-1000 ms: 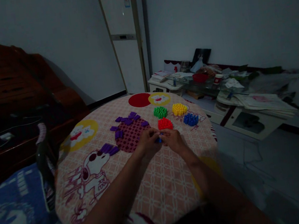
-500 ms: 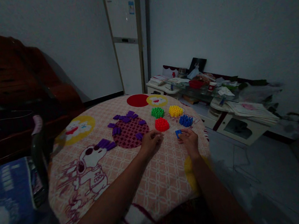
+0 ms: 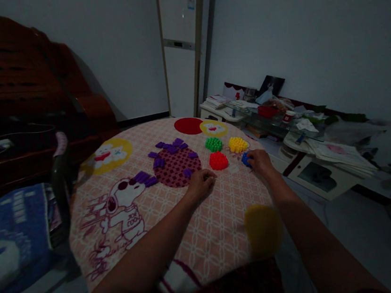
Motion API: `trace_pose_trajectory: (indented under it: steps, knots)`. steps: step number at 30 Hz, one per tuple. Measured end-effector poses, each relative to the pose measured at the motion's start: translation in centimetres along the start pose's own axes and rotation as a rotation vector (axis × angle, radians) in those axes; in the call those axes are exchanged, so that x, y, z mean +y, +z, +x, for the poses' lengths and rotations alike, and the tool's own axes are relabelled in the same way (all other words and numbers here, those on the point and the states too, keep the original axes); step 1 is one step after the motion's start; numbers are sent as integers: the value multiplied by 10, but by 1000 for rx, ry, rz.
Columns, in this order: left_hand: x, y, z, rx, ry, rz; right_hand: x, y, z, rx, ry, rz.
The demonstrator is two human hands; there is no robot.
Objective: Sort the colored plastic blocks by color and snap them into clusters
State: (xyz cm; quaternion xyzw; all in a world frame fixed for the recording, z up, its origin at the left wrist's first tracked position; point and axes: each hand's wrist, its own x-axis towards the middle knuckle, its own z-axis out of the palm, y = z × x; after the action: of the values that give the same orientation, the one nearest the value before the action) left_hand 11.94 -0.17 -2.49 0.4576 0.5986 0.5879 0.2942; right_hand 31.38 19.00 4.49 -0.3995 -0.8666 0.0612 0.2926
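Note:
My right hand (image 3: pixel 260 161) reaches to the blue cluster of small plastic pieces (image 3: pixel 245 160) at the table's right side. Its fingertips are closed on a blue piece at the cluster and hide part of it. My left hand (image 3: pixel 201 184) hovers low over the cloth, fingers loosely bent and slightly apart, with nothing visible in them. Just beyond it sits a red cluster (image 3: pixel 218 161). Farther back are a green cluster (image 3: pixel 214 144) and a yellow cluster (image 3: pixel 238 144). Several purple blocks (image 3: pixel 171 148) lie scattered around a dark red printed circle.
A patterned cloth (image 3: pixel 176 220) covers the round table. To the right stands a low cabinet (image 3: pixel 322 176) loaded with papers and bags. A wooden bench (image 3: pixel 13 83) and a chair with a blue cover (image 3: pixel 10 236) are on the left. A tall white appliance (image 3: pixel 184 72) stands behind.
My right hand has moved right and away from me, carrying a blue piece to the blue cluster. My left hand stays near the red cluster. The camera view has shifted slightly.

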Motion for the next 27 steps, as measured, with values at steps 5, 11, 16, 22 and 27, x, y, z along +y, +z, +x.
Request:
trace_pose_trajectory:
  steps: [5,11,16,22,27]
  knots:
    - [6,-1,-1,-4,-7,35,-2,7,-3,-100,-79,-289]
    - [8,0,-3,-17,1,102,-13,14,-15,57,-75,-276]
    - [4,-10,5,137,77,252,-30,42,-37,81,-119,-64]
    - [18,-83,61,436,161,624,-33,78,-60,-21,-112,16]
    - [23,-146,111,468,-111,860,-33,82,-64,26,-94,65]
